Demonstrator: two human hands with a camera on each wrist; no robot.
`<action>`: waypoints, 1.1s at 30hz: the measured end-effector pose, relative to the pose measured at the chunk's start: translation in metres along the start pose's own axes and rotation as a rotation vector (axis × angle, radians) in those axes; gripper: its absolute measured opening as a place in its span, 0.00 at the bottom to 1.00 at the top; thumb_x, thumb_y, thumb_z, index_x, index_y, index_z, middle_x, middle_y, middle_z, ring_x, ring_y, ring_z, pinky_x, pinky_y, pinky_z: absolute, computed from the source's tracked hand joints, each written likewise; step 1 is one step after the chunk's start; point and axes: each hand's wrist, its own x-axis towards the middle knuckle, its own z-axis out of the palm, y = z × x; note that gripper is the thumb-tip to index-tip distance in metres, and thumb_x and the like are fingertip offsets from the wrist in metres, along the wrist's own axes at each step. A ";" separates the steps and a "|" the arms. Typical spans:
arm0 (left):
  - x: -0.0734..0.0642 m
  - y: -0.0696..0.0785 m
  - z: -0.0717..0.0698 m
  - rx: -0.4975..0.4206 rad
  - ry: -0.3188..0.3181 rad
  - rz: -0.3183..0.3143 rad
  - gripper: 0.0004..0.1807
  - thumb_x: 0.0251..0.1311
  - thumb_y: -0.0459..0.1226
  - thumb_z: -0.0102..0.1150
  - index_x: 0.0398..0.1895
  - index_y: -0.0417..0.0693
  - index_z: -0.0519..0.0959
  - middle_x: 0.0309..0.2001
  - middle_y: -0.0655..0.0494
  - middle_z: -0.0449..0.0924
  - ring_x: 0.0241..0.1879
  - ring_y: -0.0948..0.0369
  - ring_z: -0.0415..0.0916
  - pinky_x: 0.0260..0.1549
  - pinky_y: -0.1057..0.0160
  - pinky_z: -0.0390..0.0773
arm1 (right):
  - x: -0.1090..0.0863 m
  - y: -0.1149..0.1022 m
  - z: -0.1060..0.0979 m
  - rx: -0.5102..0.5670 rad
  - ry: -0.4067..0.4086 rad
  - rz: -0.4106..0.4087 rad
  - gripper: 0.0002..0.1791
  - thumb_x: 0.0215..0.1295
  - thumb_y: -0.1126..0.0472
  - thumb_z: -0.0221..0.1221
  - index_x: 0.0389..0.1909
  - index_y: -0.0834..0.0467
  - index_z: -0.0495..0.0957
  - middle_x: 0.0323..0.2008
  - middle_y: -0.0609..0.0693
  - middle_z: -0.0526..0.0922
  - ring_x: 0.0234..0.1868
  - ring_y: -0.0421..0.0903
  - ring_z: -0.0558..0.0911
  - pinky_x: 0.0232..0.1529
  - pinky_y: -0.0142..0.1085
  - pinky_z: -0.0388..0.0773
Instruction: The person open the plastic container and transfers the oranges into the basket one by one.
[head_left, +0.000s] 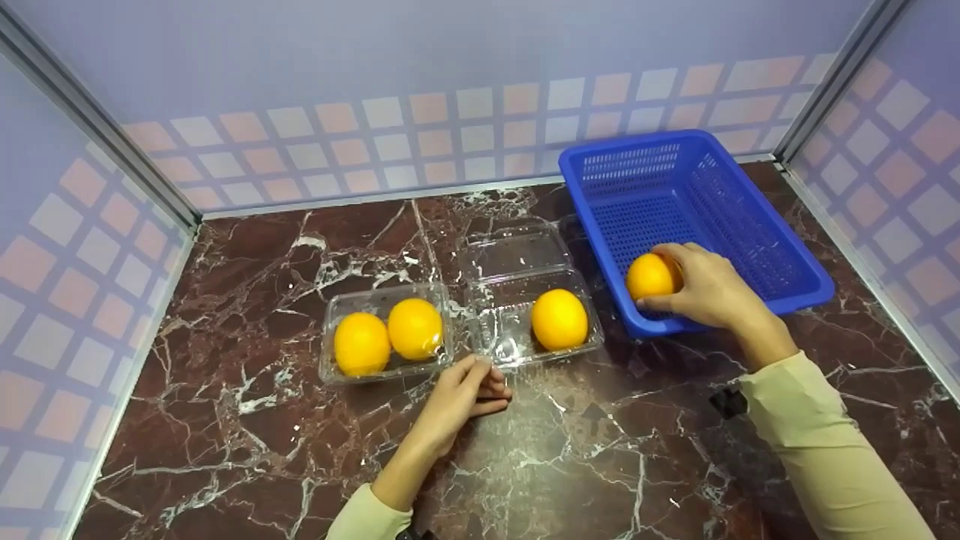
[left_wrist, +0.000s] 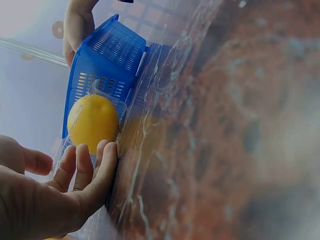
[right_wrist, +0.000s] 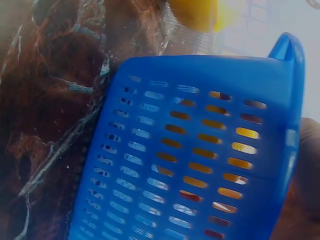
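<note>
My right hand [head_left: 705, 289] reaches into the blue basket [head_left: 757, 210] and grips an orange [head_left: 651, 277] at its near left corner, with the thumb on the near side and fingers over the top. In the right wrist view, the orange shows through the slots of the basket wall [right_wrist: 200, 70]. My left hand [head_left: 457, 397] is at the near left corner of an open clear plastic clamshell box [head_left: 502, 330], fingers loosely bent, thumb apart from them. One orange [head_left: 559, 320] sits in the right part of that box. Its lid [head_left: 517, 251] lies folded back.
Left of the open box stands another clear plastic box [head_left: 326, 360] with two oranges [head_left: 362, 344] in it. Everything rests on a dark red marbled table [head_left: 247, 450]. Panels with a checked pattern [head_left: 375, 135] enclose the back and both sides.
</note>
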 end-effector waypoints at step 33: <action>0.002 -0.001 0.002 0.015 0.007 -0.030 0.19 0.82 0.37 0.42 0.38 0.34 0.80 0.36 0.45 0.83 0.38 0.56 0.86 0.49 0.57 0.90 | 0.007 0.010 0.015 0.011 -0.109 -0.029 0.27 0.67 0.51 0.67 0.64 0.57 0.77 0.56 0.61 0.81 0.50 0.60 0.80 0.48 0.50 0.76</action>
